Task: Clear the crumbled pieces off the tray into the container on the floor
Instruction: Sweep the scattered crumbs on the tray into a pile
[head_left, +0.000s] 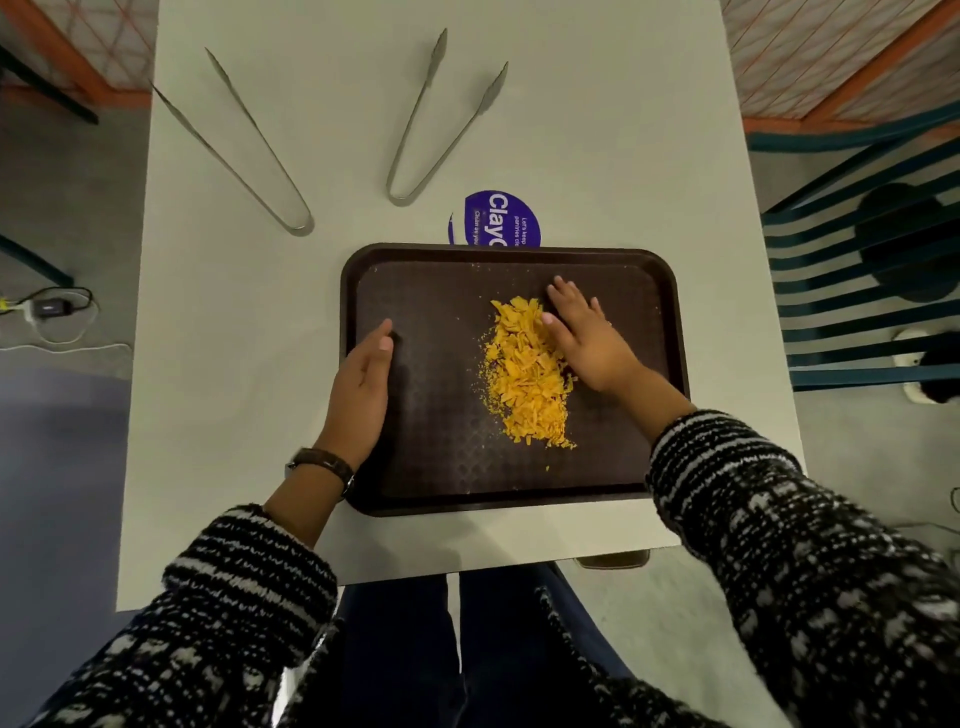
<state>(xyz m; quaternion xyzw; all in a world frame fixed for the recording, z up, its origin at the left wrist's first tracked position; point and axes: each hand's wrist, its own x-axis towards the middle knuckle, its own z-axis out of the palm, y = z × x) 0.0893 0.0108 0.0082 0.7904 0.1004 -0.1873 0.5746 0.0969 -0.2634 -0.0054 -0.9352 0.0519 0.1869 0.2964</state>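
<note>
Yellow crumbled pieces (527, 374) heaped right of centre on the brown tray (441, 441); right grip (582, 332) flat, fingers apart and straight, against the heap's right side; left grip (363, 384) uncurled, straight-fingered, on the tray's left rim; white table (234, 364) beneath

From my end this looks like an office pantry or canteen corner. A round purple sticker (498, 218) on the white table (571, 130) carries a partly readable line about keeping pantries clean, its near edge hidden by a brown cafeteria tray (514, 252). Steel serving tools lie further back: left tongs (244, 156) and right tongs (431, 130). A teal slatted chair (857, 312) stands at the right, orange-framed mesh panels (831, 52) close off the far corners, and a charger (49, 309) with its cable sits on the grey floor (78, 182).
</note>
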